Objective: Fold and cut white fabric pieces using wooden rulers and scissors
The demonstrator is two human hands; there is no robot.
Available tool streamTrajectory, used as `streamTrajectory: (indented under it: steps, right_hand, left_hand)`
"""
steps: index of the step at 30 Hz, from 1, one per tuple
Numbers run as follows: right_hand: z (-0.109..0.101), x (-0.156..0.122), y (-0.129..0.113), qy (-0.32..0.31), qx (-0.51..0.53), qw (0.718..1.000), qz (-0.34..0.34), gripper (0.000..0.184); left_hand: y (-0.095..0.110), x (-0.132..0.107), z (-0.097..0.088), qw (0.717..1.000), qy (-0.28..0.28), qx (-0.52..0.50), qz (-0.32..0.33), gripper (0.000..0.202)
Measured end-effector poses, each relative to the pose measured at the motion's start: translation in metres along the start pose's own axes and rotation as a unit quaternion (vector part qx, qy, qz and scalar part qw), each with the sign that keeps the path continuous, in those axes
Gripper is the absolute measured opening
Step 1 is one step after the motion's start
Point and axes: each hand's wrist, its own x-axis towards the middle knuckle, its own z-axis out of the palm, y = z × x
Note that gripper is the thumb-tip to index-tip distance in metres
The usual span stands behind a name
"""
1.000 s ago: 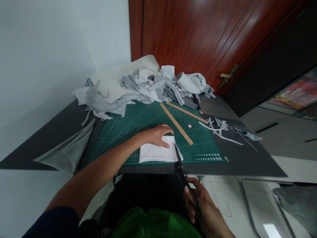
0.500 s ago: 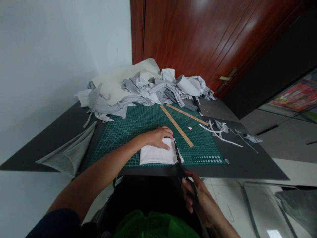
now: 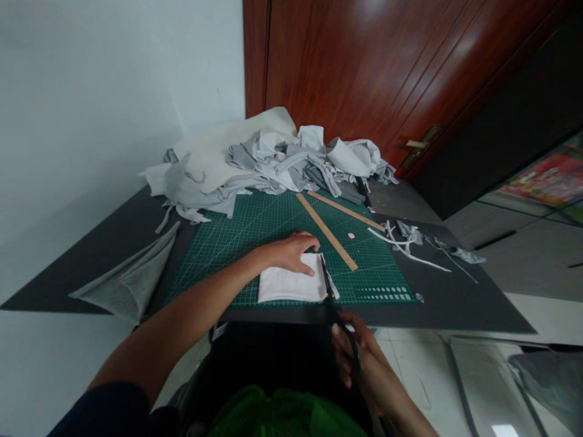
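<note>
A folded piece of white cloth (image 3: 288, 285) lies near the front edge of a green cutting mat (image 3: 246, 237). My left hand (image 3: 292, 254) rests on its far part, thumb spread over the cloth and fingers bent past the far edge. Black scissors (image 3: 331, 303) are in my right hand (image 3: 357, 352), which is below the table's front edge with its fingers around the handles. The blades run along the right side of the cloth, where a narrow white strip (image 3: 335, 287) stands apart from the main piece.
Two wooden rulers (image 3: 330, 233) (image 3: 346, 211) lie on the mat, with a small pink piece (image 3: 351, 235) nearby. Grey and white fabric scraps (image 3: 282, 161) are heaped behind. White strips (image 3: 412, 252) lie right; a folded grey mesh cloth (image 3: 130, 276) lies left. A door (image 3: 346, 73) stands behind.
The fingers of my left hand have lifted slightly from the cloth's far right corner. My right hand has drawn the scissor handles a little closer together. The cloth stays put.
</note>
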Motion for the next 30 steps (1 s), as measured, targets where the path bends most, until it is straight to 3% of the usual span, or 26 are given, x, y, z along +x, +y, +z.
streamTrajectory:
  steps: [8, 25, 30]
  right_hand:
    - [0.0014, 0.0004, 0.0002, 0.004, -0.007, 1.0, -0.009, 0.064]
    - [-0.0021, -0.0009, 0.0033, -0.014, -0.004, 1.0, -0.025, 0.06]
    - [-0.0051, 0.0026, 0.0005, -0.001, 0.009, 1.0, 0.006, 0.064]
  left_hand:
    - [-0.0019, 0.0005, 0.0005, 0.999, 0.004, -0.01, 0.037, 0.041]
    - [-0.0039, 0.0016, 0.0018, 0.999, 0.011, -0.018, 0.045, 0.042]
    - [-0.0039, 0.0015, 0.0024, 0.999, 0.015, -0.015, 0.04, 0.045]
